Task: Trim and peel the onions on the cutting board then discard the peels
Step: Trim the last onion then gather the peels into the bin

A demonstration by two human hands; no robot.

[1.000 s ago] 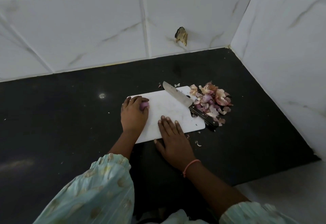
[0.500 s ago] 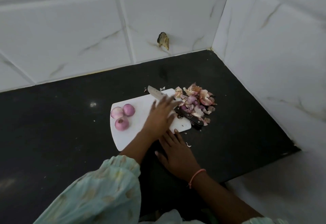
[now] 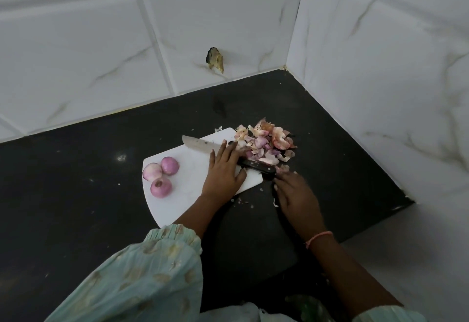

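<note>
Our right hand (image 3: 295, 196) slid over toward peels (image 3: 264, 144), fingers relaxed; left hand (image 3: 224, 169) flat across knife (image 3: 228, 154), holding nothing. Careless sweep risks nicked fingers, scattered skins.

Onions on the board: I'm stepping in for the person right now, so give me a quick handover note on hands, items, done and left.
Left hand: open, lying flat over the knife on the cutting board.
Right hand: open, fingertips on the counter by the knife handle, no grip on anything.
Three peeled onions sit at the board's left end.
Peels are heaped at the board's far right corner, spilling onto the counter.
Done: trimming and peeling.
Left: gather and discard the peels, including the stray bits beside the board.
</note>
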